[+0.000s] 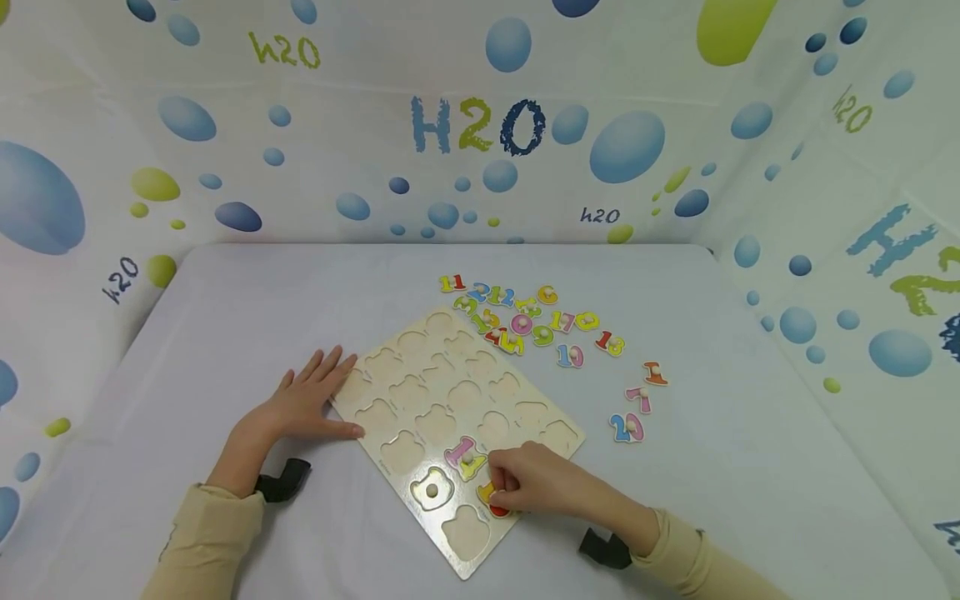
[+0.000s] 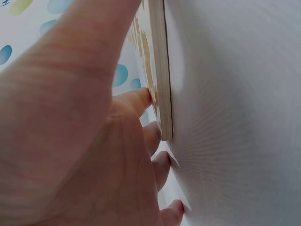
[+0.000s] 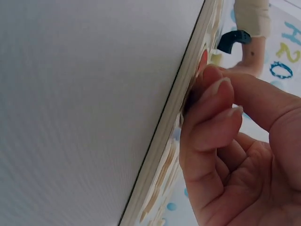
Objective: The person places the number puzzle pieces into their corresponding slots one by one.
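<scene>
A wooden puzzle board (image 1: 464, 392) with many shaped recesses lies turned on the table. My left hand (image 1: 303, 407) rests at the board's left corner with fingers spread; in the left wrist view its fingertips touch the board's edge (image 2: 162, 70). At the board's near right side, my right hand (image 1: 536, 479) pinches an orange-and-red number piece (image 1: 486, 495), partly hidden by the fingers; a bit of red (image 3: 203, 59) shows past them in the right wrist view. Beside it on the board are a pink-and-yellow number piece (image 1: 471, 468) and a whitish piece (image 1: 441, 481) with a round knob.
Several colourful number pieces (image 1: 521, 325) lie in a cluster beyond the board. A blue-and-pink 20 (image 1: 618, 427), a pink 7 (image 1: 640, 395) and an orange 1 (image 1: 656, 376) lie to its right. Behind the white-covered table (image 1: 750, 475) hangs a patterned curtain (image 1: 375, 75).
</scene>
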Action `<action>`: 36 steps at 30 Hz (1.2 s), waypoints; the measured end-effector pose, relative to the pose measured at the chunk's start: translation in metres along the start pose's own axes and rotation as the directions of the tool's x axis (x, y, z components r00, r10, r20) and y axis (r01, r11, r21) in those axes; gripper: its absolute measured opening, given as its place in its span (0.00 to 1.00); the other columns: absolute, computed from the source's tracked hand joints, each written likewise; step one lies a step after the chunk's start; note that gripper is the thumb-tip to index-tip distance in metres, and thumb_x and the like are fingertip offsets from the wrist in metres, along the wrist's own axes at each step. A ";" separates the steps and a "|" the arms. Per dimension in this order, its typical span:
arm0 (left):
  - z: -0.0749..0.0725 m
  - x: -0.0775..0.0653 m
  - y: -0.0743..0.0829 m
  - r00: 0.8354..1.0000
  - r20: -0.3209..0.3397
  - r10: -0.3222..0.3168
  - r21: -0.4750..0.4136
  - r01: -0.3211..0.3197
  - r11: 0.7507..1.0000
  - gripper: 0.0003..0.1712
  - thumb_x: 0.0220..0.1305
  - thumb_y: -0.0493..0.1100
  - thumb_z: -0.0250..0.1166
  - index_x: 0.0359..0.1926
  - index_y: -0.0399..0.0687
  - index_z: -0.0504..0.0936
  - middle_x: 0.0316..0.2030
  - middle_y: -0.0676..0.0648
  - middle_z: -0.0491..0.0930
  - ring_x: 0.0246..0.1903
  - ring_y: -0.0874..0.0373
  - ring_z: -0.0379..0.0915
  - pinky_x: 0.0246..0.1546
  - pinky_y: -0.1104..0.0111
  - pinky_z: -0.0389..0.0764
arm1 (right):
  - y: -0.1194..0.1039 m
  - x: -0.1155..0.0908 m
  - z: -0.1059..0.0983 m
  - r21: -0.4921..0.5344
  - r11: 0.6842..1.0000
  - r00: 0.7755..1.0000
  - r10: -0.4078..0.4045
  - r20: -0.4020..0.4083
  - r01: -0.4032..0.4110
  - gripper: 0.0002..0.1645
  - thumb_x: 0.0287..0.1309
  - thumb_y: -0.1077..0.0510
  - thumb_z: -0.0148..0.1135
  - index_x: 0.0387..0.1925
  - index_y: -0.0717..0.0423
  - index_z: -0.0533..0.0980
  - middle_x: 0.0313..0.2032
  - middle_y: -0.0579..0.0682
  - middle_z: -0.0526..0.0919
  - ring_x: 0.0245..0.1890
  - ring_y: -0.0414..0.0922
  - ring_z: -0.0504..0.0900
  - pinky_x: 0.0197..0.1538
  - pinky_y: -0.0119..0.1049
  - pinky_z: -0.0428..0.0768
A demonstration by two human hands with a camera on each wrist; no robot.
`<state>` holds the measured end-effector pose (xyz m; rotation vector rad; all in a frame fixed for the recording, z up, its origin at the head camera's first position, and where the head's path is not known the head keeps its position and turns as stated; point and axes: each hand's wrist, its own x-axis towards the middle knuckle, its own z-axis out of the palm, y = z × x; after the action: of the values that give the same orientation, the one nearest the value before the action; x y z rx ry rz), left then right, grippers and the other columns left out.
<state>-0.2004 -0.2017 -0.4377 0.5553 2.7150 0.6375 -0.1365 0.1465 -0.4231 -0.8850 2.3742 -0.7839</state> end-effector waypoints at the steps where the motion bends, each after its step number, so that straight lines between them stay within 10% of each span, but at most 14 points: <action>1: 0.000 0.000 0.000 1.000 0.000 0.000 0.001 0.000 1.000 0.64 0.44 0.67 0.70 0.70 0.34 0.49 0.69 0.31 0.39 0.67 0.34 0.29 0.56 0.34 0.36 | 0.000 0.000 0.000 -0.002 1.000 1.000 0.002 0.005 -0.002 0.15 0.53 0.60 0.67 0.21 0.47 0.68 0.13 0.35 0.68 0.14 0.31 0.65 0.20 0.24 0.62; 16: -0.004 -0.001 0.004 1.000 0.006 -0.003 -0.001 0.003 1.000 0.65 0.44 0.66 0.70 0.70 0.34 0.49 0.69 0.31 0.39 0.67 0.33 0.28 0.56 0.34 0.36 | 0.013 -0.017 -0.020 0.168 0.985 0.997 -0.046 0.060 0.036 0.02 0.60 0.56 0.62 0.34 0.46 0.76 0.19 0.38 0.77 0.20 0.33 0.73 0.26 0.26 0.72; 28: -0.007 -0.006 0.005 1.000 0.002 -0.014 0.004 0.014 1.000 0.65 0.43 0.67 0.70 0.70 0.35 0.50 0.70 0.31 0.39 0.67 0.33 0.28 0.56 0.34 0.35 | 0.086 -0.090 -0.100 0.131 0.974 0.953 0.209 -0.221 -0.183 0.04 0.63 0.63 0.57 0.39 0.58 0.75 0.25 0.48 0.76 0.24 0.46 0.75 0.26 0.33 0.74; 36: -0.005 -0.005 0.003 1.000 0.005 -0.002 -0.009 0.002 1.000 0.65 0.43 0.67 0.69 0.71 0.35 0.49 0.70 0.32 0.38 0.67 0.34 0.27 0.56 0.34 0.34 | 0.117 -0.096 -0.108 0.103 0.975 0.979 0.202 -0.036 -0.197 0.03 0.61 0.60 0.60 0.37 0.55 0.75 0.24 0.45 0.74 0.22 0.42 0.73 0.25 0.32 0.73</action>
<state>-0.1973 -0.2030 -0.4308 0.5509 2.7068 0.6465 -0.1867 0.3233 -0.3996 -0.5824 2.3955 -0.8407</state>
